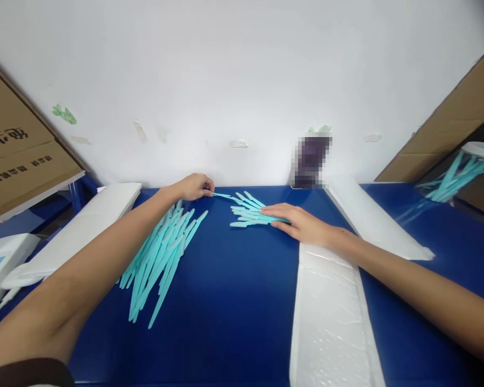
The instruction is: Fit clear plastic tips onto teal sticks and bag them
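Observation:
My left hand (194,187) is closed in a pinch on the thin end of one turquoise eyebrow razor (221,195), near the wall. That razor points right, towards a fanned bunch of eyebrow razors (248,210) with pale covered heads facing left. My right hand (296,221) is closed over the handle ends of this bunch, thumb on the near side; the ends are hidden under the fingers. Left of the middle, below my left forearm, a larger loose pile of the same eyebrow razors (161,258) lies on the blue table (234,312), partly covered by the arm.
A white padded mailer (333,317) lies below my right wrist. More white packages lie at right (377,217) and left (84,234). A clear tub of razors (457,172) stands far right. A blurred dark object (311,161) leans on the wall. Cardboard boxes (20,145) flank the table.

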Motion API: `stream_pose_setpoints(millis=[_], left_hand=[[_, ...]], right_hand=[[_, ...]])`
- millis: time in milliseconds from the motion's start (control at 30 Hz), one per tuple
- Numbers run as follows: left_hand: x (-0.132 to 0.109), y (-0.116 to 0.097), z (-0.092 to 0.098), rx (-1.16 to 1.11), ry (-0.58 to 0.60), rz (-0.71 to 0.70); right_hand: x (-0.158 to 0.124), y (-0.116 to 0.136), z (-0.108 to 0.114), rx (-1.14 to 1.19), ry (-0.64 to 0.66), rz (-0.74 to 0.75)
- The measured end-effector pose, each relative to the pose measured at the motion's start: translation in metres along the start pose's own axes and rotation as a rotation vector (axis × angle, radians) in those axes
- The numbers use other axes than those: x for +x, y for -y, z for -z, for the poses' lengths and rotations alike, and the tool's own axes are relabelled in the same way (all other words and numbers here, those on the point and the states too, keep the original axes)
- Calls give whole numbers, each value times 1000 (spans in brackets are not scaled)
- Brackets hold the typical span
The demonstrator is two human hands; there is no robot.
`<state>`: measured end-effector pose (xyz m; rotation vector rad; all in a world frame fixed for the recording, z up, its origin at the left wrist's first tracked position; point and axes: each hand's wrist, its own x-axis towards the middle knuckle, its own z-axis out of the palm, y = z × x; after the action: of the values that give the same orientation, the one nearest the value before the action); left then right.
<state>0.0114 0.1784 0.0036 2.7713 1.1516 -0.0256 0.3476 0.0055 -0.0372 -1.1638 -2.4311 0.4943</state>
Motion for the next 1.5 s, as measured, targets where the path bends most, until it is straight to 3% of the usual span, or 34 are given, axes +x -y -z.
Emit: stream_pose_setpoints(millis=[233, 400, 500, 600, 700, 767, 933, 1067, 1233, 1333, 1400, 1500], left_hand=[[-16, -9, -8, 215, -71, -45], [-4, -24, -4, 161, -77, -90], [11, -54, -7, 81, -79, -119], [19, -97, -20, -42, -78, -147], [13, -131, -32, -251, -86, -155], [5, -140, -35, -363, -93, -149], [-16, -139, -30, -252, -134, -156], [-34, -137, -32, -264, -274, -145], [-52, -131, -28, -382, -497, 154], [-60, -131, -19, -464, -539, 284], [-66, -136, -14, -496, -561, 292], [-76, -147, -15, -450, -469, 253]], right_hand=[[-12, 7, 7, 8, 25, 2], [-10, 21, 3, 53, 103, 98], [-4, 23, -3, 52, 134, 146], [-1, 18, -8, -24, 63, 157], [-2, 15, -11, -116, -5, 151], [-5, 17, -11, -161, -35, 143], [-10, 19, -12, -196, -81, 87], [-9, 15, -14, -184, -23, 12], [-8, 11, -14, -140, -37, 17], [-8, 11, -14, -132, -45, 21], [-8, 10, -14, -120, -59, 39], [-8, 7, -16, -70, -92, 66]])
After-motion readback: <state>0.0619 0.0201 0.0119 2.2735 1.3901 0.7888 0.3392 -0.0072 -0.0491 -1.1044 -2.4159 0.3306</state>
